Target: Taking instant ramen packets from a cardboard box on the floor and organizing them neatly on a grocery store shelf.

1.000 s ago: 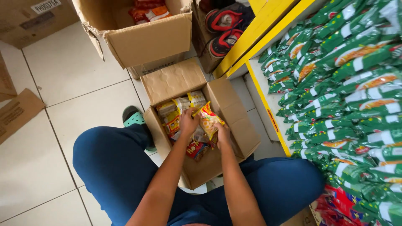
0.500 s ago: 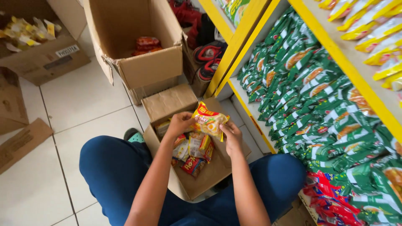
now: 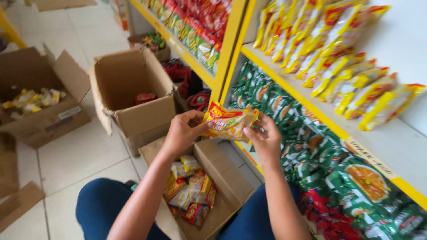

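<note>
A: Head view looks down on both hands. What do they hold?

B: One yellow-and-red plastic noodle packet (image 3: 230, 123), held flat between them. The left hand (image 3: 183, 132) is closed on its left edge, thumb on top; the right hand (image 3: 265, 141) pinches the right edge with its fingertips. A grip at both ends seems meant to keep the soft packet level and its printed face up.

A: Where is it relative to the hands?

B: Between them, raised above the open brown cardboard box (image 3: 222, 178) that sits below the wrists, between the knees in blue trousers (image 3: 95, 204).

A: What's in that box?

B: More small mixed packets (image 3: 189, 191), lying loose in a heap.

A: And beyond the hands?

B: Just past the right hand, a yellow-edged shelf (image 3: 311, 104) carries upright yellow packets (image 3: 338, 58) in rows; below it, green packets (image 3: 311, 146) are packed tightly. Beyond the left hand stands a taller open carton (image 3: 129, 93) on the white tiled floor (image 3: 71, 151), nearly empty.
</note>
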